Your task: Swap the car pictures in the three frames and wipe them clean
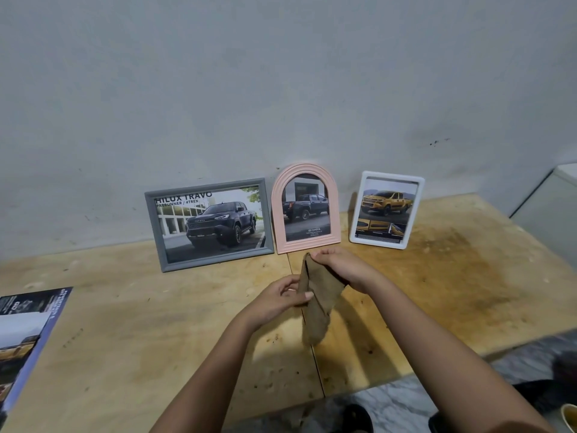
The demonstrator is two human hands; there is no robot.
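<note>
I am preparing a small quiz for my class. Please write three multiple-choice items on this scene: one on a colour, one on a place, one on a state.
1. The truck in the white frame is: A) red B) yellow C) green
2. In the middle of the row stands the: A) black frame B) white frame C) pink frame
3. The left hand and right hand hold: A) nothing B) a frame C) a cloth

Key: 1 B, its body is yellow. 2 C, it has a frame on each side. 3 C, the fingers of both hands pinch the cloth.
</note>
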